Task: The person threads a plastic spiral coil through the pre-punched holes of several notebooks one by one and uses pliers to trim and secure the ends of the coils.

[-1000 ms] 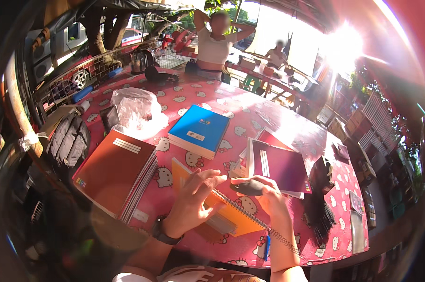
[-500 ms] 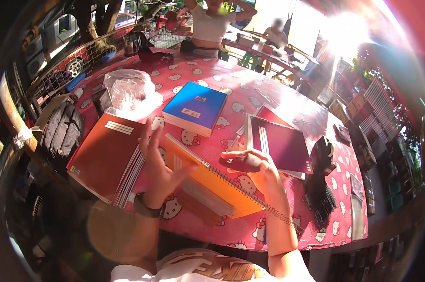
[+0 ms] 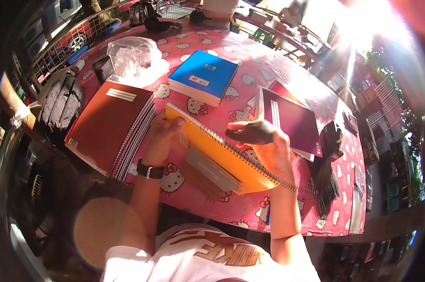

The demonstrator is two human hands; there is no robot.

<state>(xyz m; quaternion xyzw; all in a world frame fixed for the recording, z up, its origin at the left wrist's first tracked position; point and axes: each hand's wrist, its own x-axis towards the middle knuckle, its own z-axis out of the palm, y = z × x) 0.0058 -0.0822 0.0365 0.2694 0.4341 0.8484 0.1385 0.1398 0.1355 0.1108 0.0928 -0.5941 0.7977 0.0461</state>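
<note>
An orange spiral-bound notebook (image 3: 222,157) is lifted and tilted over the pink patterned table (image 3: 250,80). My left hand (image 3: 163,134) grips its left corner, thumb over the cover. My right hand (image 3: 262,141) rests on the wire spiral along its upper edge, fingers curled over the top. A stack of red-brown spiral notebooks (image 3: 110,126) lies just left of my left hand. A dark maroon notebook (image 3: 292,120) lies to the right of my right hand.
A blue book (image 3: 203,77) lies beyond the orange notebook. A crumpled clear plastic bag (image 3: 135,58) sits at the far left. A grey backpack (image 3: 60,105) hangs off the table's left edge. Black spiral bindings (image 3: 327,185) lie at the right. Other people are seated far behind.
The orange notebook has been lifted and tilted up. My left hand moved from the red-brown stack to the notebook's left corner. My right hand stays on the spiral.
</note>
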